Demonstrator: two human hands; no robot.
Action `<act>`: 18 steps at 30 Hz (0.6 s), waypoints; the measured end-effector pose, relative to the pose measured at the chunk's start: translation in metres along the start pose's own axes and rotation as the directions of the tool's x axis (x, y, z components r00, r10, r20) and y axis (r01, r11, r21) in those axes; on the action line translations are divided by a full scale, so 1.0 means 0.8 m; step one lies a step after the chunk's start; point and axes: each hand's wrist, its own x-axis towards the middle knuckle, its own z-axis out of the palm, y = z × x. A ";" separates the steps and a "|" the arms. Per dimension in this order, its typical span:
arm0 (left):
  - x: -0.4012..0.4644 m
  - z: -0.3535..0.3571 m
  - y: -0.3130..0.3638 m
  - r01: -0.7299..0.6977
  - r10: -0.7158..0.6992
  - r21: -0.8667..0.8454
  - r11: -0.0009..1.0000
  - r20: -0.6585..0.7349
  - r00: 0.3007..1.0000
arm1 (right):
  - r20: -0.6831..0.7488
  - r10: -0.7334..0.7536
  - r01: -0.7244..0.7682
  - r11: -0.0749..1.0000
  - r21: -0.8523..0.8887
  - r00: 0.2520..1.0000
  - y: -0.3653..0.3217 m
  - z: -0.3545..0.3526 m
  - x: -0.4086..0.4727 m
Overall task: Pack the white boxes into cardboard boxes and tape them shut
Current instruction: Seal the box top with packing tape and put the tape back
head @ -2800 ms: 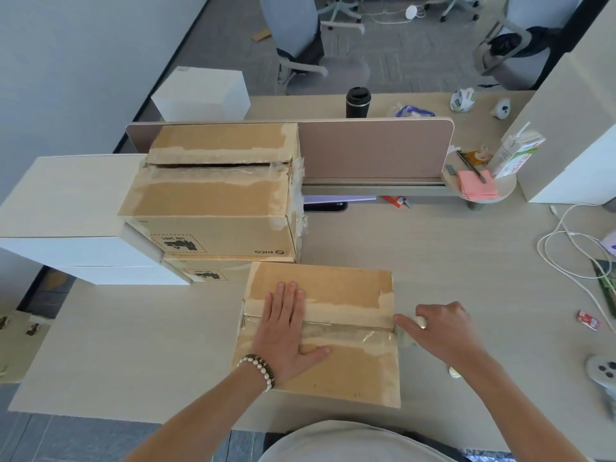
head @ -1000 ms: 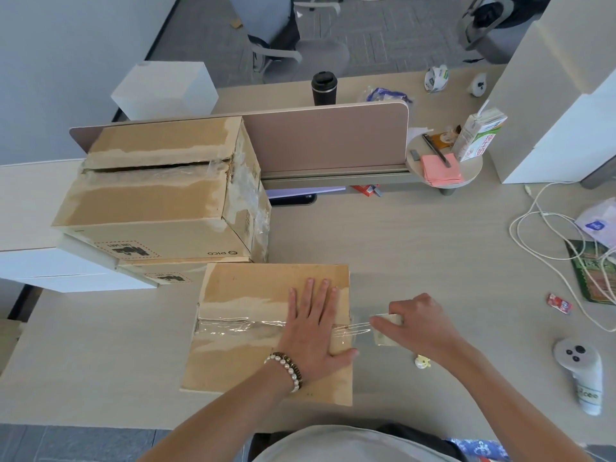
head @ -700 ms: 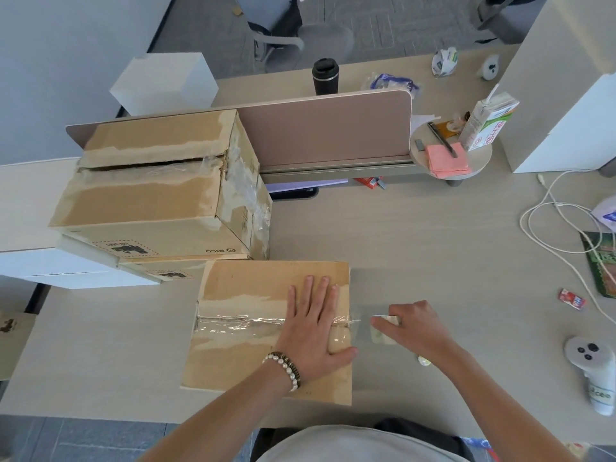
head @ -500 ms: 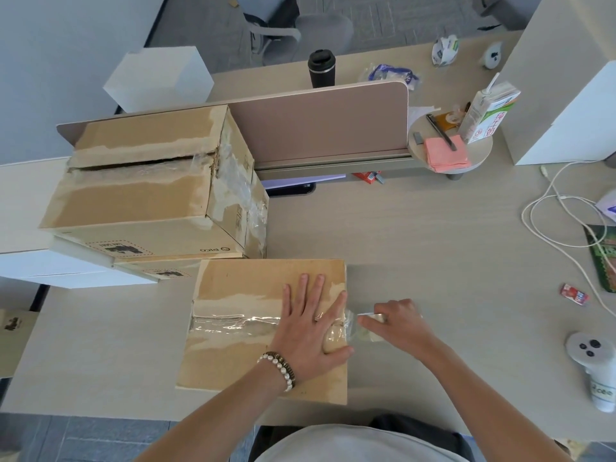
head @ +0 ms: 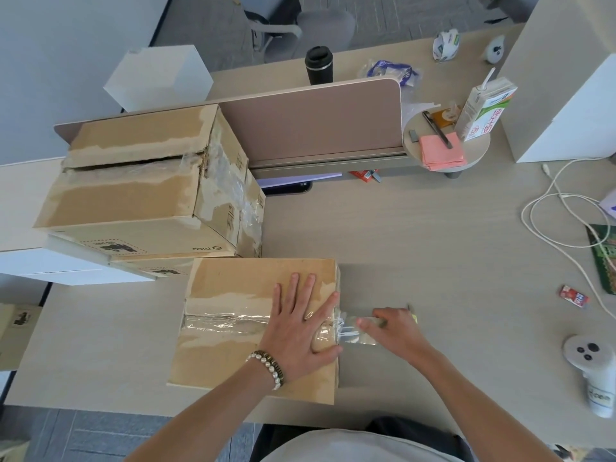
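Sealing was under way: the left hand (head: 301, 331) pressed flat on the brown cardboard box (head: 233, 358); the right hand (head: 395, 331) pinched the clear tape strip (head: 350, 333), which next needed severing.

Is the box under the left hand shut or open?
Shut: the box's flaps lie flat, with clear tape along their seam.

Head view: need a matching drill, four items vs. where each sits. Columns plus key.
Items:
1. left hand
2. right hand
3. milk carton
4. black tumbler

Places:
A. behind the desk divider
B. flat on the near cardboard box
C. pinching the clear tape off the box's right edge
D. on the small round shelf

Pairs: 1-B, 2-C, 3-D, 4-A
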 end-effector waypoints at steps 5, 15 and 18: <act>0.000 0.000 0.001 0.005 -0.006 0.016 1.000 0.010 1.000 | -0.135 -0.225 0.198 0.962 -0.187 0.965 0.019 0.004 0.005; 0.001 0.001 0.001 0.006 -0.006 0.013 1.000 0.016 1.000 | 0.002 -0.138 0.135 0.962 -0.238 0.990 0.030 0.021 0.013; 0.001 0.001 0.001 0.002 -0.002 0.010 1.000 0.011 1.000 | -0.043 -0.142 0.129 0.965 -0.227 0.989 0.045 0.011 0.007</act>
